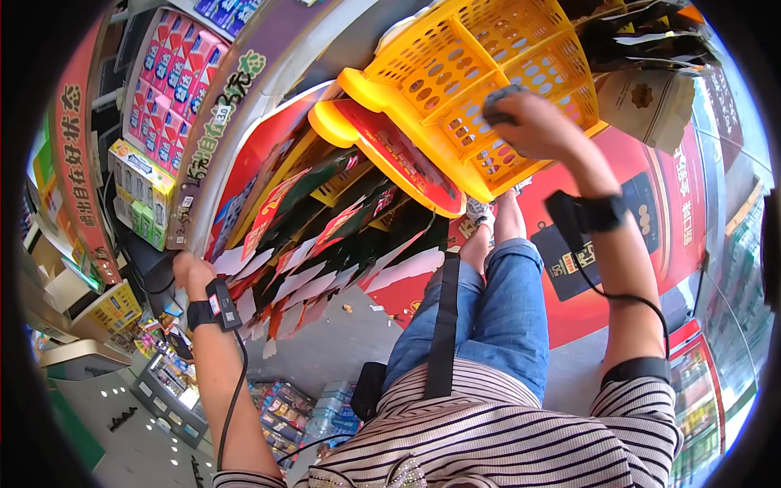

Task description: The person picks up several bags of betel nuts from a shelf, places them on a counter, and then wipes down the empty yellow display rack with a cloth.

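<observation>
A dark grey cloth or similar item (503, 104) is gripped in my right hand (533, 126), over the holed floor of a yellow plastic basket tray (455, 69) divided into compartments. My left hand (192, 268) rests at the lower end of a shelf edge with a price strip (213, 134). Its fingers are mostly hidden by the shelf end, so their pose is unclear. A black band with a cable sits on each wrist.
Hanging snack packets (325, 236) fill the space below the yellow basket. Pink packs (175, 77) and a yellow-green box (140, 191) stand on the left shelf. A red printed panel (679, 203) is at the right. Grey floor (325, 325) shows beside my legs.
</observation>
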